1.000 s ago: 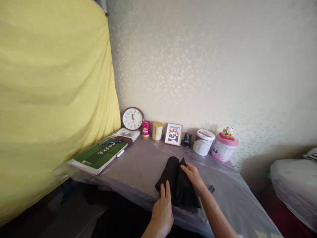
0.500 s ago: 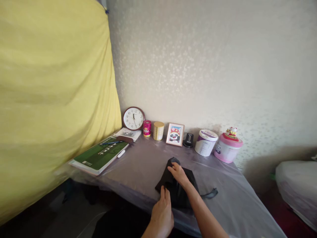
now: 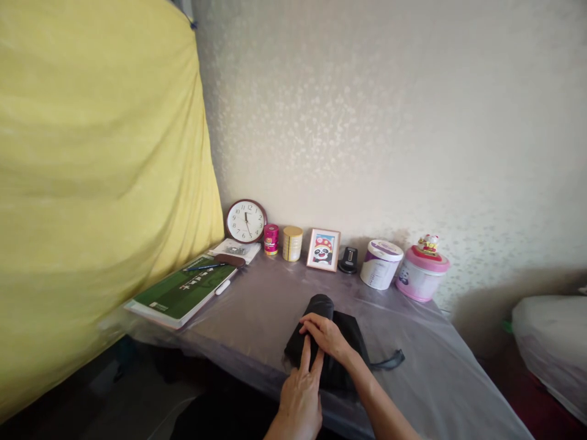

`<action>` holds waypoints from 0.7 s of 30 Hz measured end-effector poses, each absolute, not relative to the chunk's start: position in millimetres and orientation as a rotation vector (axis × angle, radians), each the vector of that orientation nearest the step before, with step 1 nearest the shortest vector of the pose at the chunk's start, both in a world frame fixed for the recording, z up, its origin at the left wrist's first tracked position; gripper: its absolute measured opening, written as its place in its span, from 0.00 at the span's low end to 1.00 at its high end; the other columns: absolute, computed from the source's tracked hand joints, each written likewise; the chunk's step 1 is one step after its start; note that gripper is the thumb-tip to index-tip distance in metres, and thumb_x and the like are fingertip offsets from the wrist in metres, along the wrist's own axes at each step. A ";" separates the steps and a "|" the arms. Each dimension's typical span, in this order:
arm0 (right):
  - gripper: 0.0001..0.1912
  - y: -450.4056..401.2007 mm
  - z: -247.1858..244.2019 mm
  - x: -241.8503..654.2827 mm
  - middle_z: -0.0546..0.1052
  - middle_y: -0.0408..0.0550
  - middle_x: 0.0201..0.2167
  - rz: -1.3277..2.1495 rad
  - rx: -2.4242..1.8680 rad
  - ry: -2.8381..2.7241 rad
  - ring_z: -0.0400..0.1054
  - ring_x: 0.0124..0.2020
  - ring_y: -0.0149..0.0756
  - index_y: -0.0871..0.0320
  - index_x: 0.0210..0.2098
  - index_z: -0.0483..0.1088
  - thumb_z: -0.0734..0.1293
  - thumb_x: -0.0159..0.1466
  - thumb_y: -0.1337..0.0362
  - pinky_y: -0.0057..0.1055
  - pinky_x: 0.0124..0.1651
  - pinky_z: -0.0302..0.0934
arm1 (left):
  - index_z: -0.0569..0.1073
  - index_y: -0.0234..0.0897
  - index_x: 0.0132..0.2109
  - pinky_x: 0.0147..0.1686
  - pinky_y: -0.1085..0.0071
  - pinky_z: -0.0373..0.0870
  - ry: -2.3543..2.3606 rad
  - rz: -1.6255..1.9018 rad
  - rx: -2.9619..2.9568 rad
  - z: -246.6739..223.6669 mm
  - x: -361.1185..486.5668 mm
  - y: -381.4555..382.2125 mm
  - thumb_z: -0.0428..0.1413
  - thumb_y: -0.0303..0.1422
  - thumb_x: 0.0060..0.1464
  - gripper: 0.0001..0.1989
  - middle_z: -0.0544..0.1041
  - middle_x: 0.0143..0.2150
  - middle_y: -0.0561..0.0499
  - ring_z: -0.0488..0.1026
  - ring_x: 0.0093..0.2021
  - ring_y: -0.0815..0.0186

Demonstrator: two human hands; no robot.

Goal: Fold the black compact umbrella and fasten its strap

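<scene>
Now that the right hand [image 3: 325, 335] lies nearer the left hand [image 3: 300, 391] than before, the black fabric [image 3: 348, 329] beneath both seems better pinned; whether either pinches it, I can't tell.

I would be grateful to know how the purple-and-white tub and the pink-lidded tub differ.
The purple-and-white tub has a white lid with purple print, while the pink-lidded tub has a pink lid. The pink-lidded tub carries a cat figurine; the purple-and-white tub carries none. Both stand upright on the table, near the wall.
</scene>
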State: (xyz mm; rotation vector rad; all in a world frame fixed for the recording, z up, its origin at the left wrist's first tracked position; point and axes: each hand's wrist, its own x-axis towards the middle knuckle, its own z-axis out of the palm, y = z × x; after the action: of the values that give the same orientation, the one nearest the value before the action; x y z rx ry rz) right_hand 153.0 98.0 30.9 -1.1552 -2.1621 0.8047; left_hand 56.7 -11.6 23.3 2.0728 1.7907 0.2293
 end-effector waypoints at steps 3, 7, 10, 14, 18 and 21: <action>0.13 83.2 35.6 156.2 0.78 0.42 0.31 0.734 -1.038 -2.261 0.68 0.36 0.33 0.52 0.37 0.72 0.56 0.63 0.61 0.29 0.42 0.59 | 0.41 0.42 0.63 0.43 0.69 0.67 1.777 0.235 2.019 18.6 57.0 -6.7 0.46 0.17 0.42 0.43 0.36 0.66 0.42 0.70 0.45 0.61; 0.14 70.9 34.5 163.5 0.76 0.45 0.35 0.603 -0.920 -2.287 0.66 0.41 0.35 0.52 0.39 0.73 0.57 0.63 0.59 0.31 0.45 0.60 | 0.41 0.36 0.63 0.43 0.69 0.68 1.801 0.206 1.985 16.3 58.3 -6.4 0.43 0.16 0.43 0.40 0.38 0.66 0.41 0.70 0.46 0.60; 0.15 77.3 29.0 168.6 0.76 0.47 0.37 0.532 -0.840 -2.333 0.64 0.48 0.36 0.54 0.39 0.73 0.56 0.64 0.61 0.35 0.51 0.57 | 0.37 0.37 0.64 0.43 0.69 0.68 1.809 0.188 1.972 19.1 59.7 -6.3 0.41 0.15 0.43 0.40 0.34 0.66 0.43 0.71 0.45 0.61; 0.15 106.3 17.7 172.6 0.76 0.47 0.40 0.423 -0.844 -2.359 0.62 0.51 0.39 0.55 0.38 0.73 0.56 0.64 0.60 0.41 0.56 0.51 | 0.35 0.37 0.63 0.44 0.69 0.67 1.814 0.157 1.946 21.7 60.2 -5.2 0.41 0.14 0.41 0.42 0.33 0.66 0.43 0.70 0.46 0.61; 0.15 142.0 8.4 173.1 0.77 0.47 0.40 0.375 -0.920 -2.344 0.62 0.51 0.40 0.54 0.38 0.73 0.56 0.64 0.59 0.45 0.57 0.47 | 0.33 0.39 0.63 0.42 0.67 0.68 1.832 0.143 1.926 21.7 59.4 -4.0 0.42 0.14 0.39 0.45 0.32 0.66 0.45 0.71 0.44 0.60; 0.15 164.1 5.3 172.2 0.77 0.45 0.39 0.399 -1.025 -2.317 0.62 0.51 0.38 0.53 0.36 0.74 0.56 0.63 0.60 0.43 0.58 0.45 | 0.33 0.40 0.63 0.43 0.67 0.68 1.823 0.136 1.905 23.9 58.5 -2.7 0.44 0.14 0.37 0.47 0.31 0.66 0.45 0.71 0.45 0.59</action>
State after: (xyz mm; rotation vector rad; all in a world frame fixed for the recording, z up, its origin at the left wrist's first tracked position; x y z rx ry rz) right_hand 172.2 164.1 5.3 -1.0255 -2.3175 0.3986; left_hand 58.5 -2.7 23.9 1.9052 1.8228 0.1359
